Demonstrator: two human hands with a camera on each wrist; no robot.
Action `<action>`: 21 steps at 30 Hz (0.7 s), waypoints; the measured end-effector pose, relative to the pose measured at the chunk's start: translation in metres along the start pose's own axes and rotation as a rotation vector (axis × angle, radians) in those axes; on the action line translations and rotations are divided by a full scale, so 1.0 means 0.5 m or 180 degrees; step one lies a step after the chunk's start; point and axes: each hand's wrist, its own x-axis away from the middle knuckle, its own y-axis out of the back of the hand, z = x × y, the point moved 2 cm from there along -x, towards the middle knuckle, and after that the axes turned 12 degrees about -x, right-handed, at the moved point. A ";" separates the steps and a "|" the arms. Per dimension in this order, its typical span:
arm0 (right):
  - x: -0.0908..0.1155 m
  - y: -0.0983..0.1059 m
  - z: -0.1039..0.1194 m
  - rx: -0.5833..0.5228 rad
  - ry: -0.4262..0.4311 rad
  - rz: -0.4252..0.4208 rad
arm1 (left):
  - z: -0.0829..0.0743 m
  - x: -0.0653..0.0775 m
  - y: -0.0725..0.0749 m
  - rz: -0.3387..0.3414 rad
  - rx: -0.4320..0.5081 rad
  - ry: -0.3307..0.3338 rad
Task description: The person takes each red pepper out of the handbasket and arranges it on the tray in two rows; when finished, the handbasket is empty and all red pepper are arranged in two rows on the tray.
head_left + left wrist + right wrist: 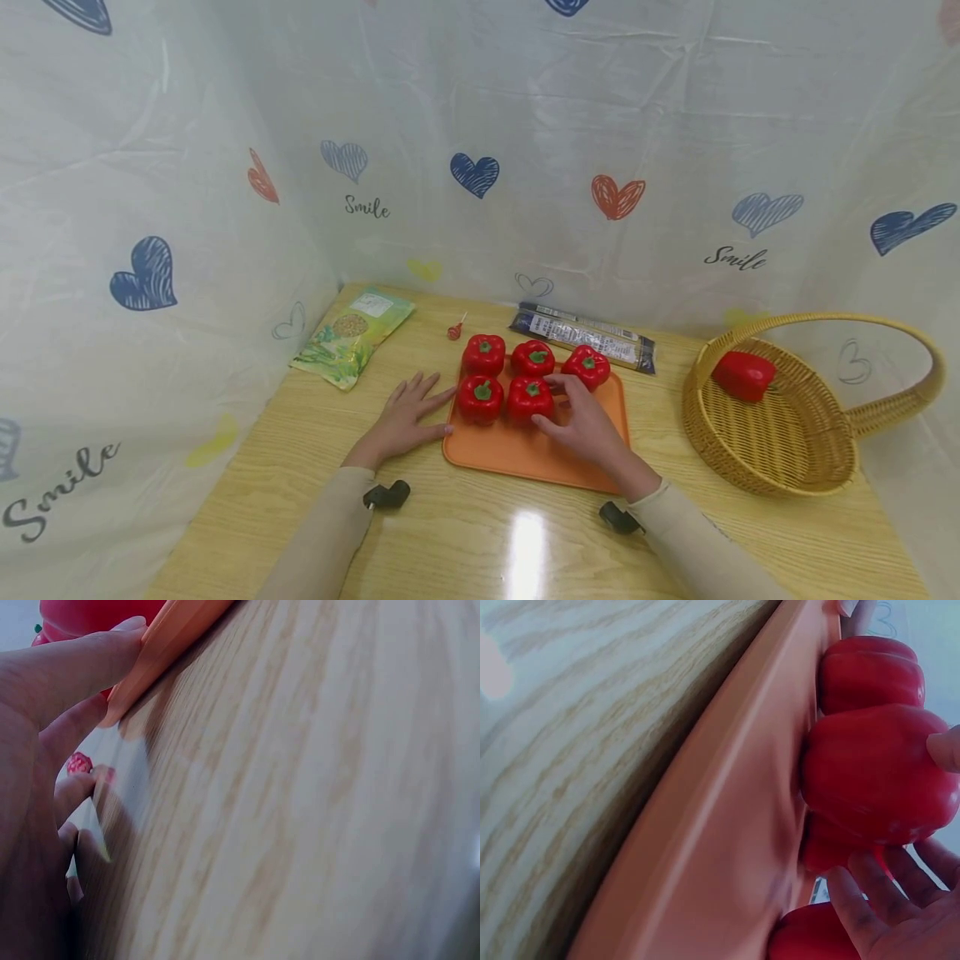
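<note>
Several red bell peppers stand in two rows on an orange tray point(517, 458), stems up. My right hand point(588, 421) is around the right-hand bell pepper point(529, 402) of the near row, thumb on its near side and fingertips at its right. In the right wrist view the thumb touches that pepper point(877, 772) and the other fingers spread beside it. My left hand point(401, 421) lies with fingers spread on the table at the tray's left edge. Its thumb touches the tray's rim point(161, 656) in the left wrist view, close to the front-left pepper point(480, 400).
A wicker basket point(780, 487) with a tall handle stands at the right, one red pepper point(744, 376) lying in it. Behind the tray are long dark packets point(585, 333) and a lollipop point(454, 331). A green-yellow bag point(352, 333) lies back left, near the curtain point(420, 108).
</note>
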 end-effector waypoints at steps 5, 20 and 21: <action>0.002 0.001 -0.002 -0.0065 -0.0048 -0.0032 | 0.003 -0.001 -0.002 0.0041 -0.0028 0.0026; 0.002 0.003 0.005 -0.0104 0.0011 -0.0005 | 0.005 -0.001 -0.002 0.0064 0.0035 0.0035; 0.002 0.003 0.004 -0.0114 0.0011 -0.0002 | 0.006 -0.001 -0.002 0.0065 0.0032 0.0034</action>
